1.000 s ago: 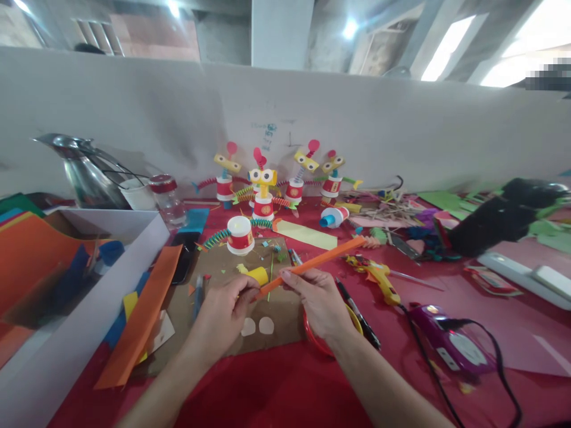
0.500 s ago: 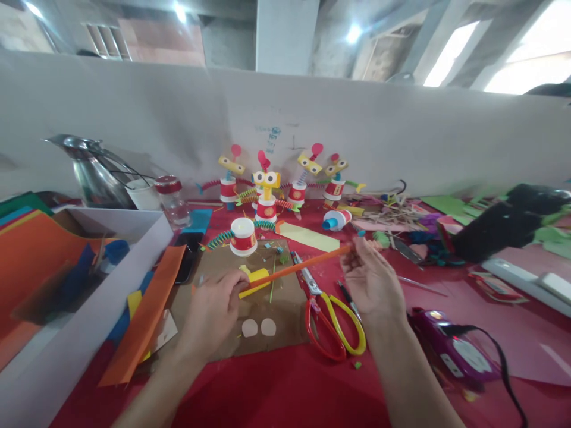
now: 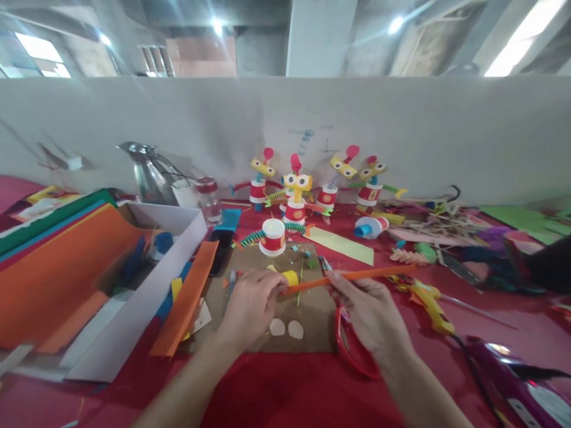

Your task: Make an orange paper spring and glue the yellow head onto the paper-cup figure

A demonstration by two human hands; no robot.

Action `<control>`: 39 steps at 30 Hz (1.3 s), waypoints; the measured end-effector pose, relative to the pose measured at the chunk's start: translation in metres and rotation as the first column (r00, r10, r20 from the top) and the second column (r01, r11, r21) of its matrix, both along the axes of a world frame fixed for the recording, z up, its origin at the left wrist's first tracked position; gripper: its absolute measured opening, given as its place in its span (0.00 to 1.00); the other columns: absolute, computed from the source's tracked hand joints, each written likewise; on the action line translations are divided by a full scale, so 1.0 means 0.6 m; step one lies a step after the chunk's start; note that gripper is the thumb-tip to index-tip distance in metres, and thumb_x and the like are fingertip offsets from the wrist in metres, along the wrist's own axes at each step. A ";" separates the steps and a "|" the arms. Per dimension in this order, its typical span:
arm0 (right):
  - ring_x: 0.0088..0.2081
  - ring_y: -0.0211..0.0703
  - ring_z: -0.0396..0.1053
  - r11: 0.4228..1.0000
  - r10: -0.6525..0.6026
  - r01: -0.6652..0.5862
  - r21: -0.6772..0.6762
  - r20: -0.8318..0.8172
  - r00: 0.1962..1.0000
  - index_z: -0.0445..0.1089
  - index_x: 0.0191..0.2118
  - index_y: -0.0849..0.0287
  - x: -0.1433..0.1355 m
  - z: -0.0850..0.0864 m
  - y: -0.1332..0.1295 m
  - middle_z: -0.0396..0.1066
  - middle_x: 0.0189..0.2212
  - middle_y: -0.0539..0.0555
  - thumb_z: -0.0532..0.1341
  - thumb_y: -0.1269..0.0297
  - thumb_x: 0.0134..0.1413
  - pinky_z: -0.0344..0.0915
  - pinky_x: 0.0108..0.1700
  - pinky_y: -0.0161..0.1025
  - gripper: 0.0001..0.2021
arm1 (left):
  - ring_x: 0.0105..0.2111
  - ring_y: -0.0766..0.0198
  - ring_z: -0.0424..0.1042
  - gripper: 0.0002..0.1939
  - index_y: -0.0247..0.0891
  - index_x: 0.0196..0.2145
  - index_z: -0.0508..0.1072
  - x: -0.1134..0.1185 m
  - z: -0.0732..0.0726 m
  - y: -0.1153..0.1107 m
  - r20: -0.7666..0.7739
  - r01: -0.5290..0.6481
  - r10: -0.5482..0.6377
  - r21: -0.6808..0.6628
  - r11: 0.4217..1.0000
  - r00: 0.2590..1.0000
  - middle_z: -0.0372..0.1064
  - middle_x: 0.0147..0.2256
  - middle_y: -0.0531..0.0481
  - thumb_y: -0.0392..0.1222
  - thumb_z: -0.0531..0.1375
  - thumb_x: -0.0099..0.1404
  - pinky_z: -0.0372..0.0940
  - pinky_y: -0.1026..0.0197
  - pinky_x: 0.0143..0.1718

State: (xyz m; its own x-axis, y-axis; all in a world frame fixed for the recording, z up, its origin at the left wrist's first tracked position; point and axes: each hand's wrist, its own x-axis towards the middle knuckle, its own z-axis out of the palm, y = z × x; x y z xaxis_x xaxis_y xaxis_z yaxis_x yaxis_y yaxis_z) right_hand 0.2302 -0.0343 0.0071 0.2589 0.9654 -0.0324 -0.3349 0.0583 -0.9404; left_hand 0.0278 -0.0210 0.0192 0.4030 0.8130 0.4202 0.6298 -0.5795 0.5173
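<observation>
Orange strip (image 3: 375, 273), four o'clock from centre; hands apart; left hand (image 3: 252, 303) pinching one end; right hand (image 3: 375, 312) slid from far tip to mid-length, tip now free toward three o'clock; strip apparently being worked lengthwise; scissors (image 3: 339, 337), five o'clock, partly covered.

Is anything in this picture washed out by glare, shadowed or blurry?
Head view: the ceiling light flares into streaks, and the bright strip at upper right is washed out white; head view: soft shadow darkens part of the pale wall; head view: the orange strip looks soft, perhaps from motion.
</observation>
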 end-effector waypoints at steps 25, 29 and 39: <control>0.27 0.42 0.70 0.992 0.114 -0.127 0.026 0.293 0.949 0.79 0.28 0.55 -0.041 -0.022 -0.018 0.76 0.25 0.52 0.73 0.64 0.36 0.67 0.28 0.36 0.08 | 0.33 0.62 0.70 0.12 0.39 0.34 0.71 0.008 -0.002 -0.010 0.019 0.096 -0.099 0.123 0.988 0.995 0.73 0.30 0.50 0.26 0.52 0.61 0.61 0.57 0.38; 0.22 0.38 0.69 0.999 -0.046 0.045 0.021 0.033 0.998 0.78 0.24 0.55 -0.001 -0.007 0.000 0.75 0.21 0.51 0.75 0.63 0.27 0.67 0.24 0.33 0.11 | 0.34 0.61 0.70 0.12 0.39 0.34 0.70 -0.004 0.000 -0.001 0.014 0.048 -0.051 0.134 0.990 0.999 0.73 0.32 0.51 0.26 0.51 0.61 0.60 0.56 0.38; 0.32 0.38 0.73 0.992 -0.051 0.070 0.106 -0.170 0.984 0.76 0.35 0.48 0.021 -0.004 0.016 0.76 0.34 0.49 0.75 0.62 0.31 0.72 0.31 0.32 0.18 | 0.32 0.61 0.69 0.11 0.38 0.33 0.69 -0.015 0.002 0.006 0.066 -0.045 0.038 0.110 0.993 0.997 0.73 0.31 0.50 0.26 0.51 0.60 0.58 0.57 0.36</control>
State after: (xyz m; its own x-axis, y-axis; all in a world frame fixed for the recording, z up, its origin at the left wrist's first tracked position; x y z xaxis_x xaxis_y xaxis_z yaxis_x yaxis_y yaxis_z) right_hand 0.2426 -0.0250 0.0045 0.3171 0.9480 0.0266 -0.4789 0.1843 -0.8583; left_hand 0.0187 -0.0176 0.0205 0.3396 0.7750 0.5329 0.6222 -0.6100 0.4906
